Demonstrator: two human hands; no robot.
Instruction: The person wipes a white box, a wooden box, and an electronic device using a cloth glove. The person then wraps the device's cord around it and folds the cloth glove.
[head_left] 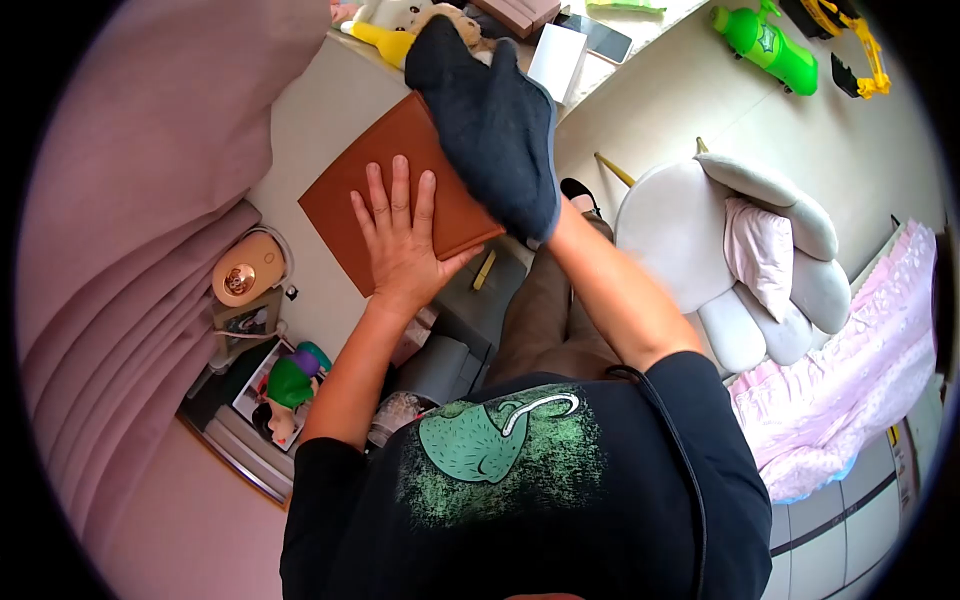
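A flat square brown item [330, 205], like a leather-look cover or notebook, lies on the pale desk [320, 110]. My left hand [402, 238] rests flat on its lower part, fingers spread and thumb out to the side. A dark blue-grey cloth mitt [475, 110] with a grey edge covers my right hand [510, 165] to the wrist. The mitt overlaps the brown item's right side, its tip pointing toward the things at the back of the desk. My right fingers are hidden inside it.
At the back are a yellow object [380, 42], plush toys, a white box [558, 62] and a phone [608, 40]. A grey chair [670, 225] with a pink cushion [758, 250] stands right. Left are a curtain [150, 200] and beige device [245, 268]; a green bottle [770, 50] is top right.
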